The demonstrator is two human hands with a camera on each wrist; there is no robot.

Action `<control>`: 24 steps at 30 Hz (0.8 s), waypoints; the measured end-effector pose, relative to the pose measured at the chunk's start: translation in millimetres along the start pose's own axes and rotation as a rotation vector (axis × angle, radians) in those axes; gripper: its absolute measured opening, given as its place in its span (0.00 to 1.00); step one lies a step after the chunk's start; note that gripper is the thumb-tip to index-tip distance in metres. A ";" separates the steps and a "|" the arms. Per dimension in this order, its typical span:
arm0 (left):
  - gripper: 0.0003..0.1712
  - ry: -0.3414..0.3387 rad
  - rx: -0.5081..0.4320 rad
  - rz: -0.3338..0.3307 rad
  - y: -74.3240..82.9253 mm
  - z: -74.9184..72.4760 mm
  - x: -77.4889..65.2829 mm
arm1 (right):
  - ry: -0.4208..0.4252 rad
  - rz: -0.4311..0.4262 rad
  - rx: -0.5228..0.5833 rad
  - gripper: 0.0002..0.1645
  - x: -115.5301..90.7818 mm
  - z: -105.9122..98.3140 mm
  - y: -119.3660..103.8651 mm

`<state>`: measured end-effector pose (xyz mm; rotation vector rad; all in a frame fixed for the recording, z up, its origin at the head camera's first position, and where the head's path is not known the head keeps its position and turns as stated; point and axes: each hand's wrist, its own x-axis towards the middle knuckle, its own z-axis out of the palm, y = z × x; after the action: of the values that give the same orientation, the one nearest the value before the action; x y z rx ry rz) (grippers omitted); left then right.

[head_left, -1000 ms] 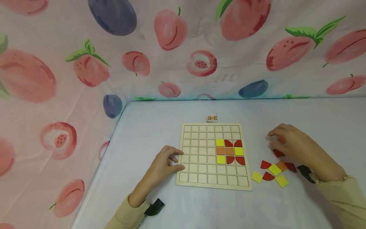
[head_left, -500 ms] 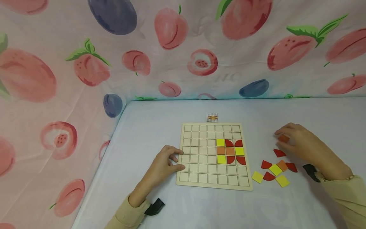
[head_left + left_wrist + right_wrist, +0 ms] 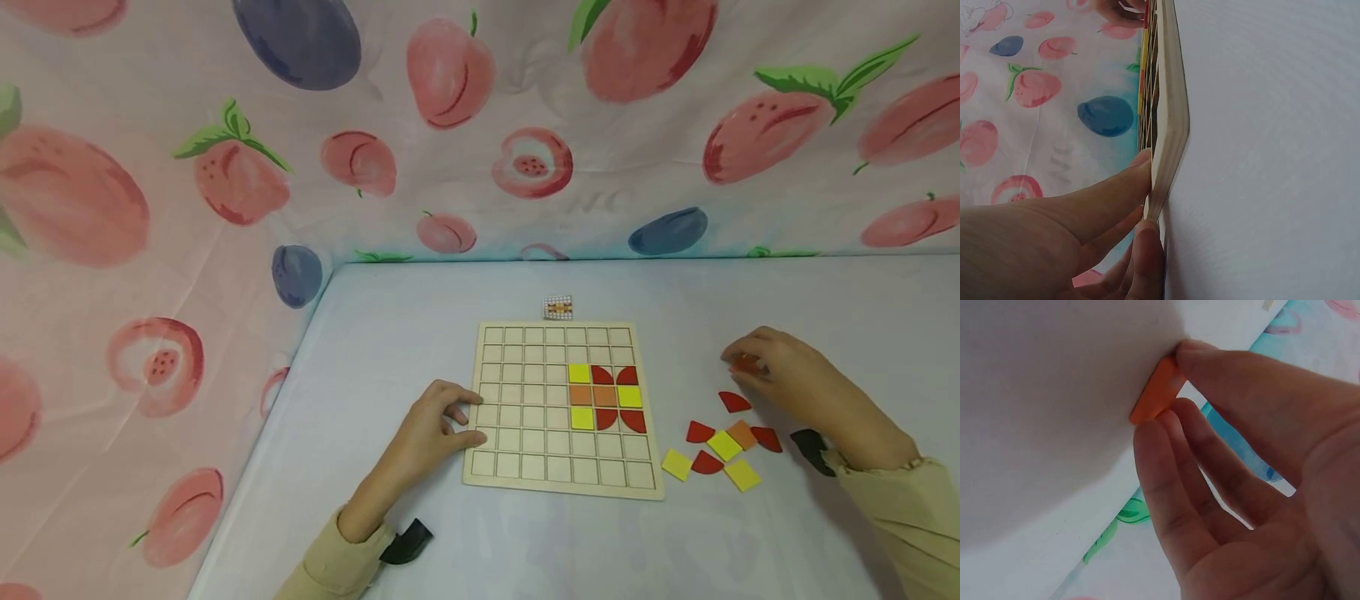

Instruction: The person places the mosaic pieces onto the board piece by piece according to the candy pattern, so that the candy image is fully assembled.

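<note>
Right hand (image 3: 787,371): thumb and fingertips clamped on an orange tile (image 3: 1157,394), right of the grid board (image 3: 525,417); cannot tell whether the tile touches the surface (image 3: 420,317). Left hand (image 3: 429,429): thumb and forefinger apart, touching the board's left edge. Loose tiles (image 3: 724,445) lie between right hand and board. Small patterned card (image 3: 558,307) sits just beyond the board's far edge.

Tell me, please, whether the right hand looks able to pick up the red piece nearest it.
Probably not just yet: the right hand is pinching an orange tile, though nothing appears to cover the red piece close by.
</note>
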<state>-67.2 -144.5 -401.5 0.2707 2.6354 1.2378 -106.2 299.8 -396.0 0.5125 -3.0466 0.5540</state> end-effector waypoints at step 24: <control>0.22 -0.001 -0.007 0.004 -1.9 0.6 0.1 | 0.018 0.145 0.055 0.11 -0.2 -10.5 -0.3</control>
<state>-67.3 -145.2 -403.4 0.2752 2.6299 1.2476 -106.4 303.2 -386.0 0.2873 -3.0760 0.6445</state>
